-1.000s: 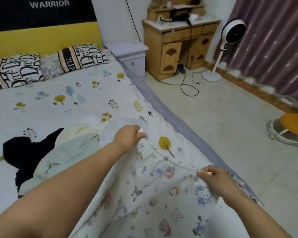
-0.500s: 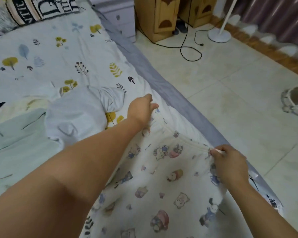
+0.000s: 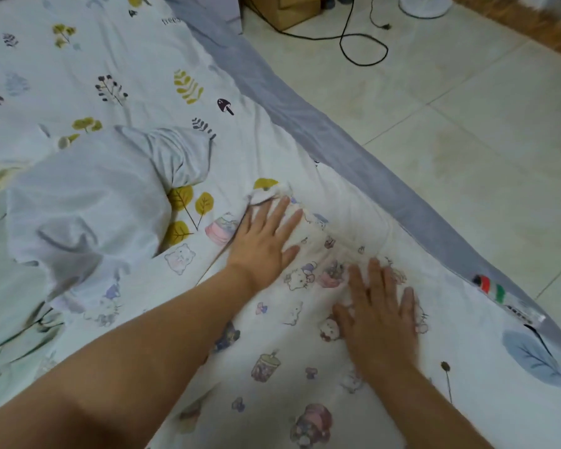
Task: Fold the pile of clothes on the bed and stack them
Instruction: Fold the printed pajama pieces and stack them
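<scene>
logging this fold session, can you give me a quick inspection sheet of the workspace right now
surface: bed sheet with leaf print, grey edge strip along the floor side
job's things: cartoon-print garment laid flat near the bed edge; pale grey garment crumpled beside it; mint garment at far left
clutter: nothing seen
grippers: left hand and right hand both flat, pressing the cartoon-print garment; no grip on it
cables: black cord looped on the floor, plug end loose
surroundings: tiled floor, wooden furniture base, white fan base
</scene>
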`<state>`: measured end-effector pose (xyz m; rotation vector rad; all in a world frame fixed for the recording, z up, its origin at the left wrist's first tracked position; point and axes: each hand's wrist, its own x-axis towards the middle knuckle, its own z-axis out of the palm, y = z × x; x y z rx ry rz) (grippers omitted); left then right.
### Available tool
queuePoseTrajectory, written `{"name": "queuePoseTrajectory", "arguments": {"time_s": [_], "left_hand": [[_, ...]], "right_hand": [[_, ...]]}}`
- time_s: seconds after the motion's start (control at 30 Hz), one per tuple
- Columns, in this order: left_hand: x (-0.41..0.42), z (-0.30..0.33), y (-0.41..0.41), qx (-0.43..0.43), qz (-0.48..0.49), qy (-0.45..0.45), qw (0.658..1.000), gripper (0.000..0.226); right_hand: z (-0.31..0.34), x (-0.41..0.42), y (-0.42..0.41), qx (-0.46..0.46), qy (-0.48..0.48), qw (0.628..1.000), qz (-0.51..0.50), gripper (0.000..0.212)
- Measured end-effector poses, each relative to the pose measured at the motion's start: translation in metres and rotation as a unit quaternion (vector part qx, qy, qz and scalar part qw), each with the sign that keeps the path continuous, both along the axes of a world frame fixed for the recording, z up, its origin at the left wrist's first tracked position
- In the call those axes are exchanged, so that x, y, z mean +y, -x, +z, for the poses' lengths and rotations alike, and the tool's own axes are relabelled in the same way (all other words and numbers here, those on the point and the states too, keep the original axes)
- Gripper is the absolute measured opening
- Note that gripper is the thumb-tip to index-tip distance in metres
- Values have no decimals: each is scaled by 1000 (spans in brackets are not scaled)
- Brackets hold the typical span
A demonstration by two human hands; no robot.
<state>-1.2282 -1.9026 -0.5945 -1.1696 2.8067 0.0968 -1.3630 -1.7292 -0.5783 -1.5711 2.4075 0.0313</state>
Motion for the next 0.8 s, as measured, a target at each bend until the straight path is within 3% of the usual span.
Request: {"name": "queuePoseTrajectory", "arguments": {"time_s": [0.23,0.37,0.43,0.53,0.7,0.8], "left_hand": [[-24,2,5,14,40,-180,983,69],[-11,47,-10,99,38,-122,987,27],[3,64,-29,165,64,-120,977,27],[31,81,-64,218,89,-113,965,27],[87,102,-141,200,114,-103,968,30],[119,105,-198,185,171,-88,964,13]], "right_hand": [[-11,-2,15,2,-42,999,-12,65],[14,-7,6,-19,2,999,-34,61],[29,-13,-4,-27,83,995,-52,46],[47,-24,-27,-34,144,989,-21,41],[63,-31,-87,-52,174,976,120,40],[68,-28,-126,-65,152,969,183,38]]}}
